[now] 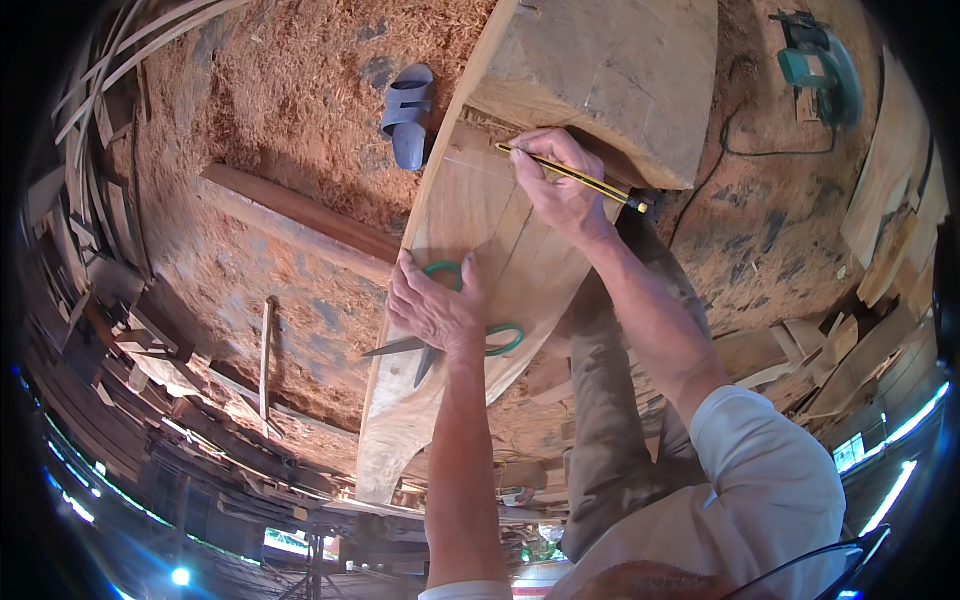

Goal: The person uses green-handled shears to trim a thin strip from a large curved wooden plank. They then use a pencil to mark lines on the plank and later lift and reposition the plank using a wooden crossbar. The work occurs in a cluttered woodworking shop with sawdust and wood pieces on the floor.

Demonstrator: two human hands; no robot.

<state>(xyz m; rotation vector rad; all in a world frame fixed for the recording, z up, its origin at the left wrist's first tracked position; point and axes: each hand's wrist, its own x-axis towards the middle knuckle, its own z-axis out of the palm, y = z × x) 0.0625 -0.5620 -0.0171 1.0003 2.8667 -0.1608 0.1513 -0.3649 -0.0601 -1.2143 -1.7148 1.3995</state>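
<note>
A long wooden piece (500, 215) with a flat upper face lies before me, narrowing to a curved end near me. At its far end rises a thick wooden block (610, 75). My right hand (567, 190) pinches a yellow-and-black pencil (595, 183), its tip pointing left at the foot of the block. A faint line crosses the wood just left of it. My left hand (437, 308) lies on the wood by its left edge, fingers and thumb apart. Partly beneath that hand are scissors (508, 341) with green handles, their blades spread; the pivot is mostly hidden.
Sawdust and shavings cover the ground. A blue slipper (408, 118) and a wooden beam (300, 225) lie to the left. At the upper right sits a green circular saw (820, 75) with a trailing cord (722, 150). Timber offcuts (895, 230) are piled around.
</note>
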